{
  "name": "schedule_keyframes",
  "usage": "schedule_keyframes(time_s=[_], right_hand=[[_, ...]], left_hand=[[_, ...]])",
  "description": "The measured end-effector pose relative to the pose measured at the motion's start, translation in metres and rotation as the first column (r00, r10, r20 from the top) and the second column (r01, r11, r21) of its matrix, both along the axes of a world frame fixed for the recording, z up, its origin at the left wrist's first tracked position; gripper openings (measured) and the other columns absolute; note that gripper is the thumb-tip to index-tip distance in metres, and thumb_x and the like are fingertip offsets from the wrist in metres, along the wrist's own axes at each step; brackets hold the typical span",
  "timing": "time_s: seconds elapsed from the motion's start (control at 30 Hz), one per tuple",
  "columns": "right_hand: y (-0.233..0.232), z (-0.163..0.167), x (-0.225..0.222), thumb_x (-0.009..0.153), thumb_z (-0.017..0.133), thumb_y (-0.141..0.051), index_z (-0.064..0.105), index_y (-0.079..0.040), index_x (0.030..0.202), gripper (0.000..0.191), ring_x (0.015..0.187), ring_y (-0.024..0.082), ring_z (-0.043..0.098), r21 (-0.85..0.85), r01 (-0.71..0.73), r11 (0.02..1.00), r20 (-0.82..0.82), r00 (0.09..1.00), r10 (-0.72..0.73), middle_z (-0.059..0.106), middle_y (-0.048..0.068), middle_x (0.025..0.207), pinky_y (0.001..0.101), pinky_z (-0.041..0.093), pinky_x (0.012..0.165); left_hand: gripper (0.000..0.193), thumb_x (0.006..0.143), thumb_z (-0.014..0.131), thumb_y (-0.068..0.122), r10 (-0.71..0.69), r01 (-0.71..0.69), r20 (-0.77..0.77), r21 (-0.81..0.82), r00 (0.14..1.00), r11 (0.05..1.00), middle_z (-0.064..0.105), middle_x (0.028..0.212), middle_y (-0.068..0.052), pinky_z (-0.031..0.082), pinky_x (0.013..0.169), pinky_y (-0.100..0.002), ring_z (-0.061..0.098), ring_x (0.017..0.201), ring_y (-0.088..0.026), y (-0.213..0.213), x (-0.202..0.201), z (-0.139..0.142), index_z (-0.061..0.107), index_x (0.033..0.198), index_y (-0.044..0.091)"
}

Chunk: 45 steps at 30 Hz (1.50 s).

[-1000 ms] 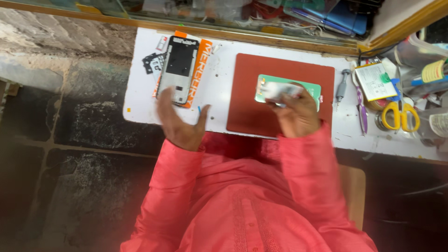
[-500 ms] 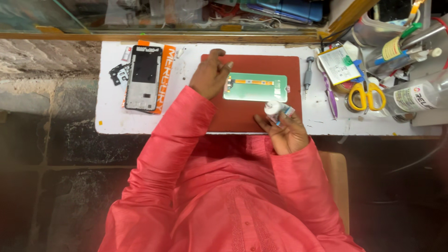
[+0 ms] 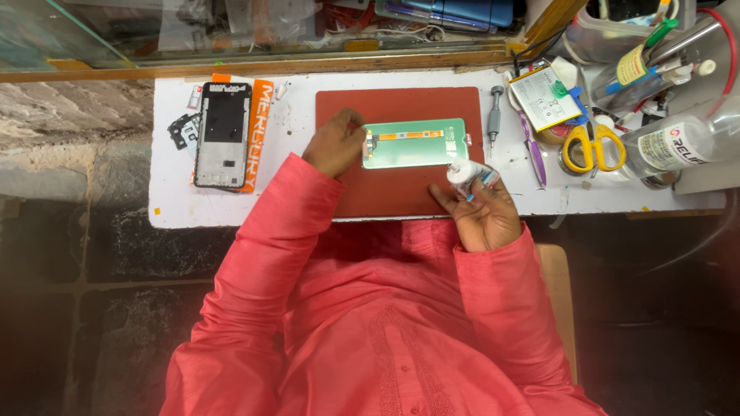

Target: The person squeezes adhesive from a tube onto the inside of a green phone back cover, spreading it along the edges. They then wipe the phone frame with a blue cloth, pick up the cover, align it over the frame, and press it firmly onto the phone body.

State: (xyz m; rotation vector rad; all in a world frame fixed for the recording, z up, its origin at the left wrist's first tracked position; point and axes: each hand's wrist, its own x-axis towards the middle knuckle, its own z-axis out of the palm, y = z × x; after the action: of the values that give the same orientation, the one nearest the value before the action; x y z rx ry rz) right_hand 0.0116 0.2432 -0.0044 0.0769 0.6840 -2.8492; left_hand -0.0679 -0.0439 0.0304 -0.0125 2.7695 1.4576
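White and narrow, the workbench [image 3: 293, 208] carries a red mat [image 3: 385, 192] on which a thin green phone display panel [image 3: 416, 143] lies flat, its left end touched by the curled fingers of the left hand [image 3: 335, 142]. Just right of the panel, the right hand [image 3: 484, 216] lies palm up, fingers closed loosely around a small white tube [image 3: 470, 174]. Judged by its look, the panel is light, stiff and fragile, best gripped by its long edges; an empty phone frame [image 3: 223, 135] lies well left of the left hand.
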Motion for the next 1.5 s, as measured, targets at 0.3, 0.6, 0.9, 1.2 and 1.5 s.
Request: schedule_keyframes(time_s=[0.3,0.6,0.9,1.2,1.5], right_hand=[[-0.003,-0.001,0.005,0.093,0.069,0.0,0.064,-0.006,0.118,0.027,0.102,0.027,0.071,-0.006,0.0,1.0,0.024,1.0,0.0,0.074,0.012,0.109,0.0715,0.04,0.114],[0.017,0.008,0.009,0.095,0.069,0.001,0.063,-0.007,0.119,0.026,0.108,0.024,0.07,-0.024,0.078,0.997,0.007,0.997,-0.078,0.074,0.008,0.11,0.0736,0.04,0.115],[0.044,0.003,-0.011,0.098,0.069,0.0,0.063,-0.004,0.124,0.027,0.108,0.027,0.07,0.032,0.109,0.993,-0.045,0.993,-0.108,0.072,0.01,0.111,0.0705,0.044,0.114],[0.063,0.0,-0.046,0.092,0.069,0.002,0.063,-0.009,0.122,0.033,0.11,0.03,0.064,0.118,0.196,0.973,0.009,0.98,-0.199,0.069,0.008,0.102,0.0721,0.048,0.108],[0.075,0.004,-0.032,0.087,0.073,0.005,0.068,-0.015,0.111,0.031,0.11,0.03,0.064,0.06,0.248,0.967,0.043,0.967,-0.251,0.072,0.008,0.107,0.0717,0.042,0.111]], left_hand=[[0.03,0.094,0.056,0.028,0.018,0.0,0.19,-0.094,0.982,0.996,0.074,0.093,-0.017,0.055,0.08,-0.041,0.071,0.087,-0.03,0.009,0.001,-0.005,0.069,0.103,0.003],[0.03,0.09,0.051,0.013,-0.195,0.041,0.287,0.465,0.938,0.884,0.063,0.073,-0.003,0.048,0.053,-0.025,0.055,0.061,-0.009,0.042,0.051,-0.023,0.066,0.109,-0.004],[0.046,0.091,0.043,0.012,-0.33,-0.08,0.463,0.669,0.822,0.739,0.059,0.063,-0.003,0.04,0.044,-0.023,0.05,0.049,-0.008,0.062,0.051,-0.017,0.055,0.132,-0.004],[0.06,0.084,0.047,0.009,-0.398,-0.067,0.457,0.719,0.796,0.692,0.057,0.061,-0.005,0.041,0.046,-0.023,0.048,0.048,-0.009,0.085,0.047,-0.004,0.046,0.144,0.0],[0.048,0.097,0.075,0.034,0.416,-0.411,-0.116,0.059,0.902,0.91,0.064,0.106,-0.024,0.054,0.09,-0.044,0.064,0.1,-0.035,0.02,0.077,-0.001,0.056,0.122,-0.003]])
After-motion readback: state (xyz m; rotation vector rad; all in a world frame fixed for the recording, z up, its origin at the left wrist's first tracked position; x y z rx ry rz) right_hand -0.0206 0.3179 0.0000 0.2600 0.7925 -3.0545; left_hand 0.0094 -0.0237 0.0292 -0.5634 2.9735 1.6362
